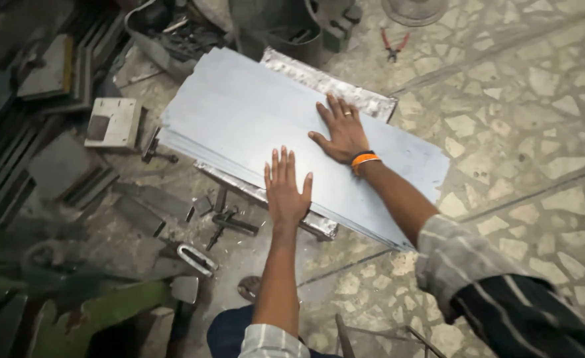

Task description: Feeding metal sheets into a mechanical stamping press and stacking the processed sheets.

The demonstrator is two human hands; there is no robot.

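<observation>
A stack of thin grey metal sheets (239,113) lies on a thicker shiny metal plate (319,78) on the floor. My left hand (286,189) rests flat, fingers spread, on the near edge of the top sheet. My right hand (340,129), with a ring and an orange wristband, presses flat on the sheet a little farther in. Neither hand holds anything.
Metal bars and blocks (54,73) crowd the left side, with a white box-shaped part (112,122), clamps and small tools (229,222) near the sheets. Red-handled pliers (393,46) lie on the mosaic stone floor (524,132) at the top. A dark bin (279,30) stands behind the sheets.
</observation>
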